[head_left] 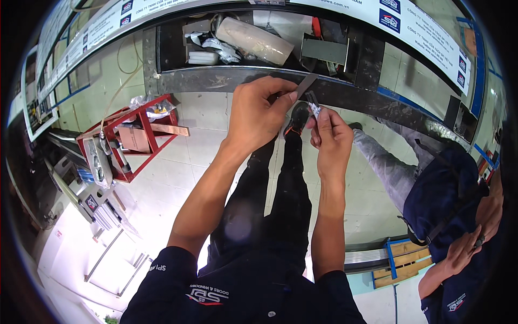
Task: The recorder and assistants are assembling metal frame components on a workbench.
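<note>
Between the thumb and fingers of my left hand (260, 110) is a thin, flat grey strip (308, 83), its free end pointing up and to the right. My right hand (332, 129) pinches a small dark piece with a whitish, crumpled-looking lower part (314, 107); its exact kind is too small to make out. The upper end of this piece is close to the strip, and I cannot tell whether they touch. Both hands are in front of the dark bench edge (216, 81), above my legs and shoe.
Inside the bench compartment lie a large roll in clear wrap (253, 40), crumpled plastic (221, 49) and a grey box-like part (324, 51). A red metal rack (141, 121) stands on the floor at left. Close on the right is another person (440, 189), hands together.
</note>
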A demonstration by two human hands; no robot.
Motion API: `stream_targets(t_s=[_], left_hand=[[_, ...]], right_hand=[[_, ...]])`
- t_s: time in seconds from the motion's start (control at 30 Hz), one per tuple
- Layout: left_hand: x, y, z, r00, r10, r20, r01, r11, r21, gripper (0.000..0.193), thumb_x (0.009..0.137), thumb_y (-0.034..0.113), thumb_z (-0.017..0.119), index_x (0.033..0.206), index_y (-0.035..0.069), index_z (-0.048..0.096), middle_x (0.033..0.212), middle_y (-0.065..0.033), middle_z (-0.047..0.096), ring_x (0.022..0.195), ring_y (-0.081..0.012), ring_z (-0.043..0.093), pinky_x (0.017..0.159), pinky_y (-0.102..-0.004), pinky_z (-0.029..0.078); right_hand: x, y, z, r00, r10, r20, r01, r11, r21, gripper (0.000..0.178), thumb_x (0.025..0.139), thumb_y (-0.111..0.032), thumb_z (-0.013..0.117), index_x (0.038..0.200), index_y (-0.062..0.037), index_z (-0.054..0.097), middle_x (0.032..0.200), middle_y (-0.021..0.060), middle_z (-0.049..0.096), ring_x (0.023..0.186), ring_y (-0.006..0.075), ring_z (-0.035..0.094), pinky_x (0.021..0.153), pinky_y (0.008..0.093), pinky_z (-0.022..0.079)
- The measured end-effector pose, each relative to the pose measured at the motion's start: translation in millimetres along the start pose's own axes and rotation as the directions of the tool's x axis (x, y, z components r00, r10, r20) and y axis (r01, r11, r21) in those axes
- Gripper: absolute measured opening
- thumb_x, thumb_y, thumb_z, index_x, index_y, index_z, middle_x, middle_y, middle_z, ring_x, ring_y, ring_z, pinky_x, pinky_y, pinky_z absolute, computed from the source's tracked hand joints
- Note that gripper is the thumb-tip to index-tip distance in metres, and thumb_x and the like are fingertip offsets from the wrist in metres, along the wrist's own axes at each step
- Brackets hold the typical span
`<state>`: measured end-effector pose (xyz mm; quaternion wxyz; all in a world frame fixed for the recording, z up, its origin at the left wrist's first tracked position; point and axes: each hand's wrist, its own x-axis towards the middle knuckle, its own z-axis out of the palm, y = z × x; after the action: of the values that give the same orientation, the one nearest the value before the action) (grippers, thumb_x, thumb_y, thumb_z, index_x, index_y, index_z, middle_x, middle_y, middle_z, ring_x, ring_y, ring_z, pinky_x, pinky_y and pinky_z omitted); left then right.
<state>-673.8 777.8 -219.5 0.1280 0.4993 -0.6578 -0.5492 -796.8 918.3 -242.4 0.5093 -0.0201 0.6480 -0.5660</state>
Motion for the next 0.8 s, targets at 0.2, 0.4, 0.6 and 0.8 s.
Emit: stream_targets(t_s=[0.2,0.4,0.6,0.8], left_hand=[[2.8,7.0,-4.9,0.997,-0.054,0.046,0.055,0.998,-0.007,0.02,0.099,0.007,0.078,0.115,-0.003,0.082,0.087,-0.005,0.079,0.078,-0.0075,0.066,0.07,-0.0262,0.052],[9.3,6.1,-3.5,0.996,-0.022,0.081,0.025,0.999,-0.04,0.02,0.097,0.005,0.077,0.114,-0.004,0.082,0.085,-0.0056,0.078,0.076,-0.0074,0.065,0.069,-0.0265,0.05],[11.5,5.5,-2.2,0.996,0.03,0.083,-0.028,0.999,-0.026,0.02,0.096,0.002,0.075,0.114,-0.004,0.081,0.086,-0.0082,0.08,0.077,-0.0082,0.067,0.07,-0.0267,0.052],[14.6,8.4,-2.7,0.994,0.046,0.098,-0.052,0.997,0.058,0.019,0.094,0.001,0.075,0.111,-0.004,0.082,0.088,-0.0112,0.081,0.077,-0.0103,0.069,0.071,-0.0284,0.053]], right_hand=[[-1.5,15.3,10.9,0.94,-0.325,-0.1,0.265,0.884,-0.384,0.033,0.113,-0.027,0.066,0.12,0.0033,0.079,0.079,-0.0044,0.063,0.068,0.0019,0.048,0.057,0.0213,0.035],[3.2,28.8,14.4,0.899,-0.411,-0.15,0.341,0.873,-0.349,0.03,0.112,-0.022,0.068,0.114,0.0055,0.078,0.073,-0.0012,0.062,0.063,0.0059,0.049,0.055,0.0264,0.039],[-2.0,14.5,15.3,0.952,-0.265,-0.152,0.211,0.931,-0.299,0.029,0.112,-0.022,0.068,0.112,0.0054,0.078,0.073,-0.0019,0.061,0.063,0.005,0.049,0.055,0.0261,0.038],[-1.2,9.4,11.6,0.972,-0.197,-0.13,0.158,0.953,-0.26,0.029,0.111,-0.022,0.069,0.112,0.0058,0.078,0.075,-0.0013,0.063,0.065,0.0056,0.05,0.057,0.0258,0.04]])
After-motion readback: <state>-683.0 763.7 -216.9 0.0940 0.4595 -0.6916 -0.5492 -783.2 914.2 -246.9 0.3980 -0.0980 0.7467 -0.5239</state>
